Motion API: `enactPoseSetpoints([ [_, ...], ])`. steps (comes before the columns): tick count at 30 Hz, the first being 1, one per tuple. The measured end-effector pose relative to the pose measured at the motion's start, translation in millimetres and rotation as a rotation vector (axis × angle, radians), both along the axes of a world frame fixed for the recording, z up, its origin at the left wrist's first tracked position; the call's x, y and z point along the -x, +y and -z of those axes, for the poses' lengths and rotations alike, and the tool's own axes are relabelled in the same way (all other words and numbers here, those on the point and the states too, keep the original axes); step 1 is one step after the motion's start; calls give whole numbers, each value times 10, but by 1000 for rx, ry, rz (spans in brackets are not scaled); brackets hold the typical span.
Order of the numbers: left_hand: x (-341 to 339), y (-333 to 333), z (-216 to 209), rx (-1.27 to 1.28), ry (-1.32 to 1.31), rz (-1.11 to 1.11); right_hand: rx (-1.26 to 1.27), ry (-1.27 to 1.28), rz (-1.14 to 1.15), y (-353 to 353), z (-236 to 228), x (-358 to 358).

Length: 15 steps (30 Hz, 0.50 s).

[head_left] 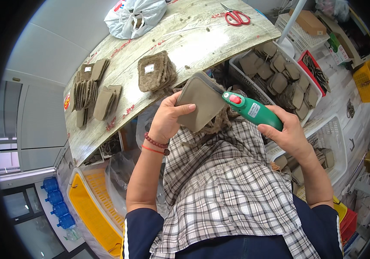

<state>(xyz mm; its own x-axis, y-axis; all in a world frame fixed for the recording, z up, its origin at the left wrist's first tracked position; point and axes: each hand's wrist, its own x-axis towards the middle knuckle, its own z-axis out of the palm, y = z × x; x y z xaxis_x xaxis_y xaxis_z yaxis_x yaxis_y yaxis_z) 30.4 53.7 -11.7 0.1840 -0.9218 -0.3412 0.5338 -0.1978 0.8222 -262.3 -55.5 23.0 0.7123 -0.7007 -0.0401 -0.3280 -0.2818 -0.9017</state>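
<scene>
My left hand (167, 116) grips a khaki, rounded-corner fabric pad (200, 103) by its left edge, thumb on top, above my lap. A dark border and fuzzy brown fringe show along the pad's upper right edge. Wrapped round a green handheld power cutter (256, 111) with a red button is my right hand (290, 131). The cutter's head meets the pad's right edge; its blade is hidden. Loose brown fuzzy trimmings (221, 123) hang beneath the pad. On the table, a stack of fuzzy-edged pads (155, 73) stands just beyond my left hand.
More pads (86, 93) lie at the left of the worn table (189, 47). Red-handled scissors (237, 18) and a white plastic bag (135, 19) lie farther back. A crate of pads (280, 77) and a white basket (333, 138) stand right; a yellow basket (92, 216) stands left.
</scene>
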Motion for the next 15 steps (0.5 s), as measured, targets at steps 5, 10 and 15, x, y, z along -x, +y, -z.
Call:
enactPoseSetpoints([
  [5,68,9,51,-61,7,61,-19,-13,26,69,59,-74],
  [10,75,47,134,-134,15,135,-101,-11,43,84,54,-154],
  [15,-18,77,8,-119,-111,225,-313,3,-9,-3,84,-131],
])
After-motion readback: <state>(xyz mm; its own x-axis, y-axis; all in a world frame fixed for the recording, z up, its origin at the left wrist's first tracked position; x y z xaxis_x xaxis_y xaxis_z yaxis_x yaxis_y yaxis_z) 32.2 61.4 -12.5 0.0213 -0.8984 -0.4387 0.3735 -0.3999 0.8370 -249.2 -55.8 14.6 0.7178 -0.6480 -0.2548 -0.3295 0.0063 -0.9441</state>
